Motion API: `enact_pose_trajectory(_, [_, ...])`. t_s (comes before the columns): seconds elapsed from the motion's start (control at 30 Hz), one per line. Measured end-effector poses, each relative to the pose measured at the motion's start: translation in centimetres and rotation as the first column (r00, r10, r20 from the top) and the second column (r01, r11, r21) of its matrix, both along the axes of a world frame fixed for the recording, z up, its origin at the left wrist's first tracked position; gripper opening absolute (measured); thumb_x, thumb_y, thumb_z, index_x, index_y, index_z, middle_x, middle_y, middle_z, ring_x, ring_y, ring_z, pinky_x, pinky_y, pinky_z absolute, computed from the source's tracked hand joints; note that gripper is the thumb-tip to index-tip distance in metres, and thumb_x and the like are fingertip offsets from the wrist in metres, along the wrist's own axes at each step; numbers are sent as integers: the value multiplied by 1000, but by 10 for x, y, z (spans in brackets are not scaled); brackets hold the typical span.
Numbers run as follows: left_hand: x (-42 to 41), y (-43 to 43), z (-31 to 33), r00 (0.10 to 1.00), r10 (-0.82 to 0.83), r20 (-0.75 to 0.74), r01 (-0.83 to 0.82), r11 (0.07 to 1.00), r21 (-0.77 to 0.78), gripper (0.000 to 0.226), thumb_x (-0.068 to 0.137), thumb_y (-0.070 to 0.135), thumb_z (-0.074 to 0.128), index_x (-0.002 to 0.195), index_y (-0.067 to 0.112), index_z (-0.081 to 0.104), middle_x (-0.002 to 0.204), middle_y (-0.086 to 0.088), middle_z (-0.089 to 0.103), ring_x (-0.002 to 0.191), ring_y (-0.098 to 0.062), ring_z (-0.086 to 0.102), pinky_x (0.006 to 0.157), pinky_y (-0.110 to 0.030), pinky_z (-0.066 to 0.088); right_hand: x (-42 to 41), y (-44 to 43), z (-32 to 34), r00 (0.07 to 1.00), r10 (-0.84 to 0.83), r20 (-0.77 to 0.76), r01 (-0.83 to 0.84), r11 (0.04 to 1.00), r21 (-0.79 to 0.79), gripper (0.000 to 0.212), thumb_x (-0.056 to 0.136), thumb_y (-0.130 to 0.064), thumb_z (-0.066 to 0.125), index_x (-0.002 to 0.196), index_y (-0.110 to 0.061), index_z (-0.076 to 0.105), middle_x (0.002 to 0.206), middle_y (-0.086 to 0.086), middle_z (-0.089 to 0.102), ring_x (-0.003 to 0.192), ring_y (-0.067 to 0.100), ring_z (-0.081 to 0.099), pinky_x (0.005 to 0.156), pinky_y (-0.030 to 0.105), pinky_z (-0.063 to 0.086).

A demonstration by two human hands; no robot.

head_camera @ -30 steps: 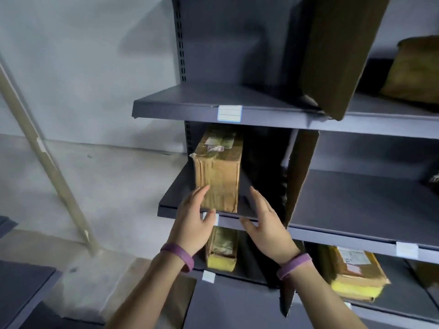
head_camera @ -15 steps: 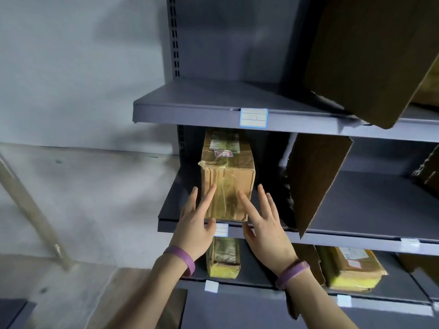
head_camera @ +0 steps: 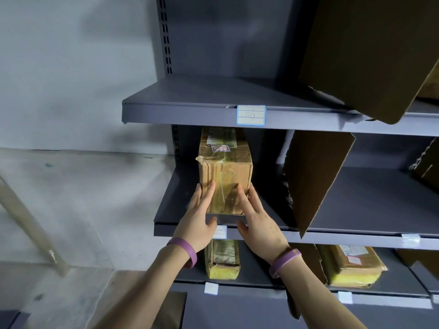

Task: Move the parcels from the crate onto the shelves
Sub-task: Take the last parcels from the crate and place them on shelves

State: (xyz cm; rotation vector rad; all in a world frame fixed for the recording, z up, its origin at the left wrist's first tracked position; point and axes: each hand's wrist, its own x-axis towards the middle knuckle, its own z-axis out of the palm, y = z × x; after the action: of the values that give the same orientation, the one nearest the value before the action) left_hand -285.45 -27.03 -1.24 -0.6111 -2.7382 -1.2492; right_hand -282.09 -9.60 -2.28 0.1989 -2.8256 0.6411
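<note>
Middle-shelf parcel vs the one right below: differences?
The middle-shelf parcel has a brown front end; the lower parcel a yellow one. The middle-shelf parcel looks bulkier than the lower parcel. The left hand and right hand touch the middle-shelf parcel; nothing touches the lower parcel. Both are taped.

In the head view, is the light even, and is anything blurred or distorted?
Head view: dim, uneven light, deep shadow right of the brown parcel under the upper shelf; the parcel, left hand and right hand are sharp; the pole at left is blurred; the wide lens slants the shelf edges.

Three parcels point(head_camera: 224, 176) point(head_camera: 222, 260) point(head_camera: 349, 264), two hands point(head_camera: 197, 224) point(head_camera: 259, 224), two wristbands point(head_camera: 185, 250) point(head_camera: 283, 258).
</note>
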Motion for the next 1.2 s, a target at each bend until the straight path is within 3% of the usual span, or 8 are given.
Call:
enact_pose_trajectory(0.3, [-10,-3,-11,998,2,-69,-1,1000,9,84,92,11,52,144,53,1,159,13,-1,134,-17,38,85,-20,41,-9,-4,-13,998,6,-55,-4,1000,24,98,94,-14,54,142,-40,-27,162,0,-12,84,20,63,59,14,40])
enact_pose_trajectory(0.37, [-10,-4,-11,997,-7,-82,9,1000,25,84,92,11,52,142,55,0,159,13,-2,141,-11,24,86,-11,35,-7,-4,-13,995,24,-94,-24,1000,3,98,93,-12,55,144,-40,-25,162,-1,-12,106,24,61,66,18,49])
enact_pose_trajectory(0.43, [-5,-4,-14,994,14,-113,-9,999,50,82,92,10,52,141,57,5,159,13,0,142,-6,16,84,3,27,-2,-5,-15,993,9,-115,-10,1000,-3,96,93,-9,54,147,-38,-19,162,0,-14,143,29,29,95,32,51])
enact_pose_trajectory(0.5, [7,-4,-23,989,56,-140,-41,993,111,77,91,9,52,141,53,14,158,12,8,142,-1,15,81,12,20,8,-7,-22,990,-50,-133,53,998,20,91,91,-5,55,153,-34,-6,163,3,-9,150,30,3,112,41,35])
enact_pose_trajectory(0.8, [65,-7,-82,964,20,-265,24,987,161,57,82,-10,55,135,13,50,142,4,45,134,-3,37,110,-13,27,73,-18,-90,981,-69,-182,67,998,-15,68,77,9,62,140,-10,46,151,14,38,143,31,30,116,40,24])
enact_pose_trajectory(0.93, [72,-7,-112,958,37,-285,11,986,165,50,77,-15,56,122,7,60,128,2,55,122,-8,49,105,-16,35,82,-18,-123,998,-63,-26,63,998,-29,69,76,10,60,139,-13,46,148,12,42,140,33,36,111,38,33])
enact_pose_trajectory(1.03, [68,-3,-138,993,28,-115,-20,997,75,50,81,-9,58,127,10,56,133,-2,52,126,-13,48,105,-20,38,75,-15,-147,971,-103,214,102,995,12,68,90,-1,48,151,-21,26,161,6,16,150,28,9,118,35,17])
enact_pose_trajectory(1.2, [45,5,-180,976,-3,217,60,964,-259,68,93,13,51,150,26,17,159,2,8,146,-18,11,113,-26,22,54,-6,-171,869,-105,483,75,994,81,72,96,-14,47,155,-26,6,163,3,-8,150,31,-7,120,41,16])
